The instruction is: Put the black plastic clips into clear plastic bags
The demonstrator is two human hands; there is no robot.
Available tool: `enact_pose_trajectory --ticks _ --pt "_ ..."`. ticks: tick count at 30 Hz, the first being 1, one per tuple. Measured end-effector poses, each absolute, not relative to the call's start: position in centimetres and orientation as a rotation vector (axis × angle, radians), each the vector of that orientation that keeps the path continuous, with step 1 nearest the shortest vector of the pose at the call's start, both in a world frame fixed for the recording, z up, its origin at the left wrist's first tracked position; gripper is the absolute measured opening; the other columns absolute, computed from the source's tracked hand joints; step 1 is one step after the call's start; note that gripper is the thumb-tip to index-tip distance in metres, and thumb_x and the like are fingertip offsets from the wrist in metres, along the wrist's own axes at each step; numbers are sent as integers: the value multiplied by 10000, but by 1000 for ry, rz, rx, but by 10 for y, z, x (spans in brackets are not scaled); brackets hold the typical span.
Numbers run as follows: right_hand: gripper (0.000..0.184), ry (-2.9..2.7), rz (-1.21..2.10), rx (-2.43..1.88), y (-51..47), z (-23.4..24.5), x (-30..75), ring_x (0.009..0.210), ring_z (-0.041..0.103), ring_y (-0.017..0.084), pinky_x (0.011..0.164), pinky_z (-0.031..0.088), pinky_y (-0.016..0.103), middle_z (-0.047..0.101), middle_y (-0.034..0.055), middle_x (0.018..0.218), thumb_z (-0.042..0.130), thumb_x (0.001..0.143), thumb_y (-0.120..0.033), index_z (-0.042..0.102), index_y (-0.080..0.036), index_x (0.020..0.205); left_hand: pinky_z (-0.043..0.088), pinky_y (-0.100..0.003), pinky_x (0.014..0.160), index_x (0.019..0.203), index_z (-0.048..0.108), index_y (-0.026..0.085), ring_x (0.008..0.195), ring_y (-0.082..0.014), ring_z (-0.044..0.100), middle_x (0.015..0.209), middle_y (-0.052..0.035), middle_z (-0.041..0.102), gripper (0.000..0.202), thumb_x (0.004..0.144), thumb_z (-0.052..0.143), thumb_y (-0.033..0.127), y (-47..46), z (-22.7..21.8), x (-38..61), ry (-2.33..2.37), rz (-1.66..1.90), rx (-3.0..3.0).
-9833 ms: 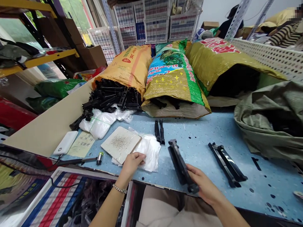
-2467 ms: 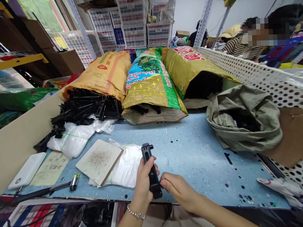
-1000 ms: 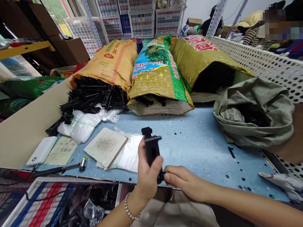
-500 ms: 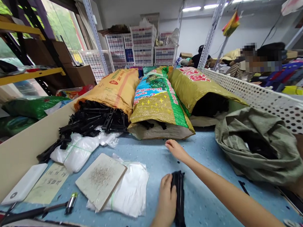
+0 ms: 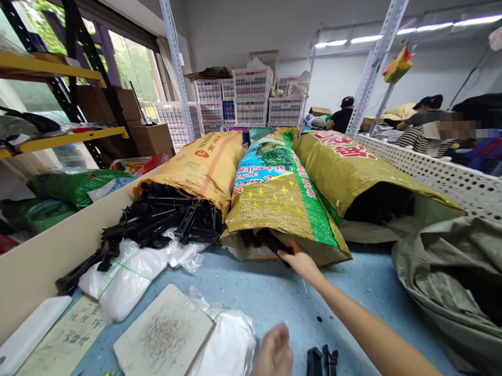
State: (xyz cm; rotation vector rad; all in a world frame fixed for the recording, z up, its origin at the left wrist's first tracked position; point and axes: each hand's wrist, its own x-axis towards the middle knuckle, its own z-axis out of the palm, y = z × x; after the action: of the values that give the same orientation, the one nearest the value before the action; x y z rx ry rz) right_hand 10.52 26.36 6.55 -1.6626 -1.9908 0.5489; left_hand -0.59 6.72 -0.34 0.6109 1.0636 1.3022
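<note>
My right hand (image 5: pixel 299 262) reaches to the mouth of the middle sack (image 5: pixel 276 209), gold with a green stripe. Its fingers are closed on a long black plastic part (image 5: pixel 273 242) that lies partly inside the sack. My left hand (image 5: pixel 274 356) is low over the blue tabletop (image 5: pixel 288 302), its fingers loosely bent and slightly blurred, with nothing seen in it. Just right of it, two black plastic pieces (image 5: pixel 314 365) with notched ends lie side by side, cut off by the lower picture edge.
An orange sack (image 5: pixel 200 162) spills black parts (image 5: pixel 161 216) at left. Another gold sack (image 5: pixel 353 173) and a grey-green cloth bag (image 5: pixel 435 280) stand right. A square board (image 5: pixel 163 336) rests beside white plastic bags (image 5: pixel 226 348). A perforated white barrier (image 5: pixel 451 162) runs along the right; people sit beyond.
My right hand has moved forward to the middle sack and taken hold of a black part. My left hand has let go of the black pieces on the table. The view has shifted.
</note>
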Motion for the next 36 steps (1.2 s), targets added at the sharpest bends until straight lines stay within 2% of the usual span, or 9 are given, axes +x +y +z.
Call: enact_pose_trajectory --ticks 4,7,10,15,19,25,29,32,36 --pt "257 -2151 719 -1315 143 56 127 794 570 183 707 447 284 602 40 909 582 807 -358 553 -204 1010 494 -298 805 1084 553 215 916 -187 621 1063 -73 608 477 710 728 454 98 47 -14 948 1453 231" --pt "256 -2101 931 -1180 91 62 141 700 555 152 637 447 265 577 9 823 391 942 -359 472 -232 1149 463 -222 587 937 564 184 605 -105 577 792 -4 611 377 707 739 425 91 69 -10 922 1381 271" --pt "323 -2075 782 -1187 94 77 150 761 554 172 694 450 305 584 45 885 319 968 -406 434 -212 1200 411 -201 501 870 566 170 501 -85 522 647 23 587 347 711 729 433 61 78 0 896 1237 464" --pt "441 -2190 717 -1024 115 97 141 677 495 177 637 422 315 528 34 715 274 942 -549 486 -205 767 389 -205 452 852 561 168 420 -84 464 510 49 533 376 718 688 496 32 90 4 947 1125 539" --pt "454 -2158 1137 -1042 85 95 131 567 465 135 532 392 254 507 -5 643 153 988 -462 451 -209 755 436 -215 537 971 596 162 538 -101 536 646 29 588 451 674 731 474 41 98 -9 1033 1254 523" --pt "384 -2441 318 -700 39 61 140 732 503 201 655 390 325 590 73 781 277 970 -453 530 -179 880 449 -230 586 1098 585 158 590 -114 562 743 -7 625 541 708 687 518 49 89 -13 1062 1217 475" --pt "407 -2496 654 -719 75 67 131 676 513 150 647 394 268 579 23 735 222 992 -401 524 -204 805 488 -318 805 1239 480 194 848 -196 644 972 -62 666 572 766 638 475 53 55 -16 1304 1354 640" --pt "340 -2269 912 -1226 142 88 96 782 559 145 733 411 260 608 16 826 288 989 -372 548 -210 841 373 -397 1025 1265 491 172 1181 -265 530 1245 -132 591 547 781 612 396 46 21 -12 1413 1281 764" --pt "228 -1956 1020 -1668 228 109 32 1015 568 223 863 430 372 606 96 1093 465 941 -314 550 -173 1099 193 -392 1148 1292 529 159 1355 -263 340 1441 -132 425 509 815 544 335 27 -7 12 1440 1184 972"
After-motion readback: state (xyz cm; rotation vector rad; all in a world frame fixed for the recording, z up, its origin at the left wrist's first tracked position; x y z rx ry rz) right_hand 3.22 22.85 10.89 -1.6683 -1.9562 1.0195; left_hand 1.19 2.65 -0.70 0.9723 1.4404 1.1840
